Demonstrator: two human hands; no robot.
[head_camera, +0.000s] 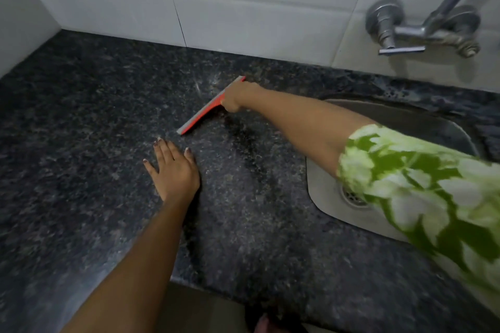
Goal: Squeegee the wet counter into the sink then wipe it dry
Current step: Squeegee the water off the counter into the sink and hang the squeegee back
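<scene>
A red squeegee [203, 113] with a grey rubber edge lies slanted on the dark speckled granite counter [81, 121], its blade on the stone. My right hand [238, 96] is closed around its upper part, the arm reaching across over the steel sink [322, 189]. My left hand [173, 167] rests flat on the counter with fingers spread, just in front of the squeegee's lower end and apart from it. A darker wet streak runs from the squeegee toward the sink's left rim.
A wall-mounted metal tap [422, 30] stands above the sink at the back right. White tiled walls [216, 8] close the counter at the back and left. The sink drain [354, 197] shows beside my green patterned sleeve [422, 186]. The counter's front edge runs along the bottom.
</scene>
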